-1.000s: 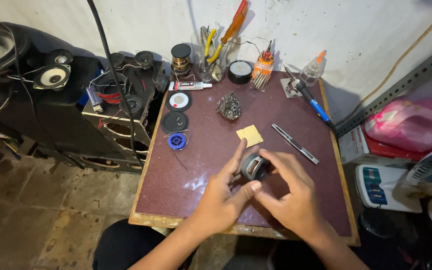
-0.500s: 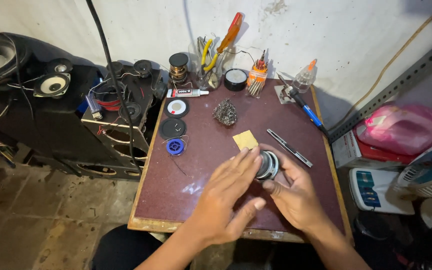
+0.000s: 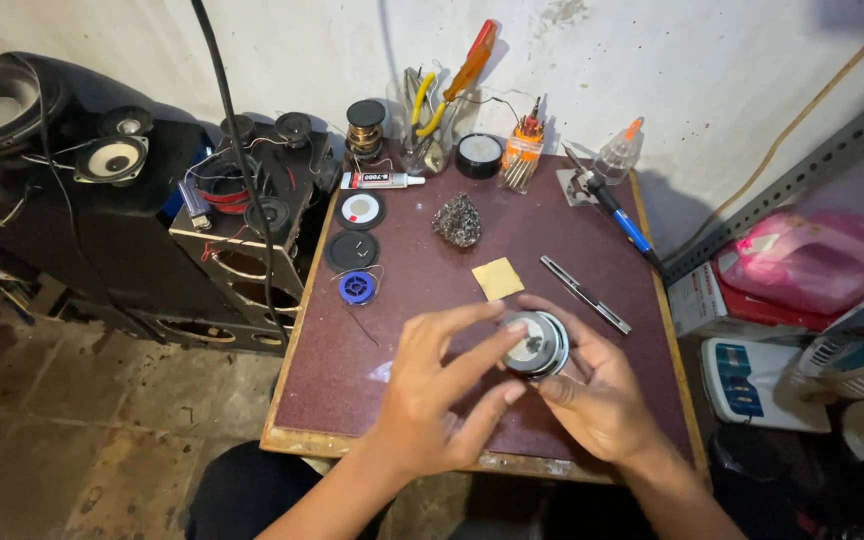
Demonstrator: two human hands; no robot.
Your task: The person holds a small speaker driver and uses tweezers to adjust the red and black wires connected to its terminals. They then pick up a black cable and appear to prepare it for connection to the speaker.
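Repair workshop: soldering iron (image 3: 614, 203), screwdrivers (image 3: 522, 150), loose speakers (image 3: 112, 158) around small table (image 3: 432, 300)

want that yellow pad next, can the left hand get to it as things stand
Probably yes. The yellow pad lies flat just beyond the left hand, with bare tabletop between them. But its fingers rest on the small round speaker.
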